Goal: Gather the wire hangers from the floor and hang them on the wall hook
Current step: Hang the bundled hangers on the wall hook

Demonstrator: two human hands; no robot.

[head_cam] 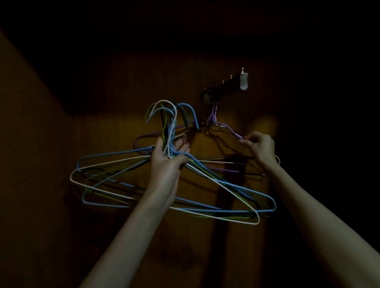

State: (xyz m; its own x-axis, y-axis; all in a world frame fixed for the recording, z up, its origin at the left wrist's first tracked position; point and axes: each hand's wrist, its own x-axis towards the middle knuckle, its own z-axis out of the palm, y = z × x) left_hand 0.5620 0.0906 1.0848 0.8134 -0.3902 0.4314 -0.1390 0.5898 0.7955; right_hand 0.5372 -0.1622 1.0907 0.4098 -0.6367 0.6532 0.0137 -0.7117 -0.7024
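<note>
Your left hand [170, 154] grips a bundle of wire hangers [165, 188] by the necks, fingers curled round them, hooks fanned up toward 12 o'clock. Your right hand [260, 146] pinches the shoulder of a purple hanger [229, 129] that hangs from the wall hook [211, 97], at 1 o'clock from the bundle. More hangers look to be on that hook behind it; too dark to count.

Risks, as I judge them: the bundle's hooks splay in different directions, so a few may miss the wall hook and drop. The triangles overlap and could snag the purple hanger and drag it off. The hook already looks crowded, so room may be tight.

Surface: a brown, wood-like wall [118, 129], dimly lit, shadows of the hangers falling on it. The room is very dark; a small pale piece [244, 81] sticks out at 2 o'clock of the hook.
</note>
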